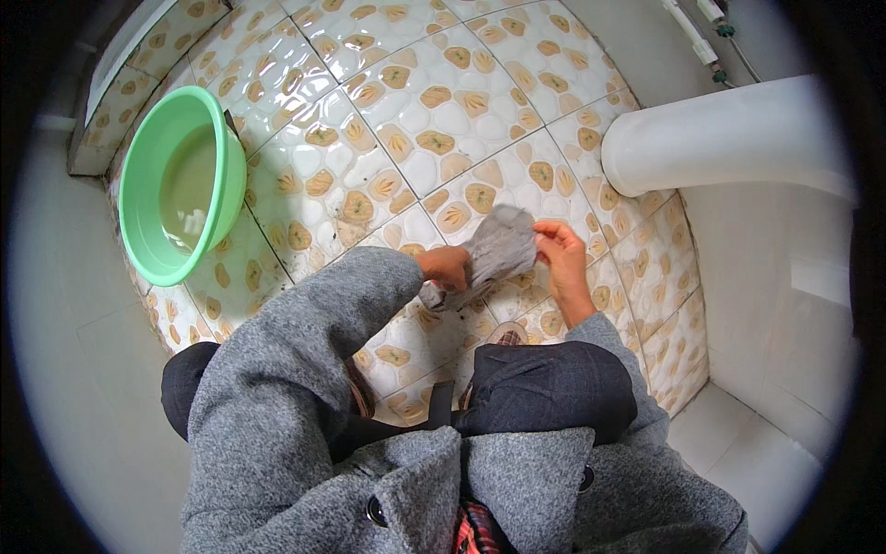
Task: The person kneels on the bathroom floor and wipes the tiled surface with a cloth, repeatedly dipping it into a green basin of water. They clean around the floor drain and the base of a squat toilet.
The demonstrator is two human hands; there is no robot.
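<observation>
Between my two hands hangs a crumpled grey cloth (pixel 504 242), held above the tiled floor in front of my knees. My left hand (pixel 447 267) is closed around its left side, the fingers partly hidden by the fabric. With thumb and fingers, my right hand (pixel 563 258) pinches the cloth's right edge. A darker, bunched end of the cloth droops below my left hand. Off to the left, a light green plastic basin (pixel 226 189) holds cloudy, brownish water and stands apart from both hands.
Glossy patterned floor tiles (pixel 369 120) look wet in places, with dark specks near the middle. A thick white pipe (pixel 720 134) juts in from the right wall. A low tiled ledge (pixel 152 55) stands behind the basin. Thin pipes (pixel 697 42) run at the upper right.
</observation>
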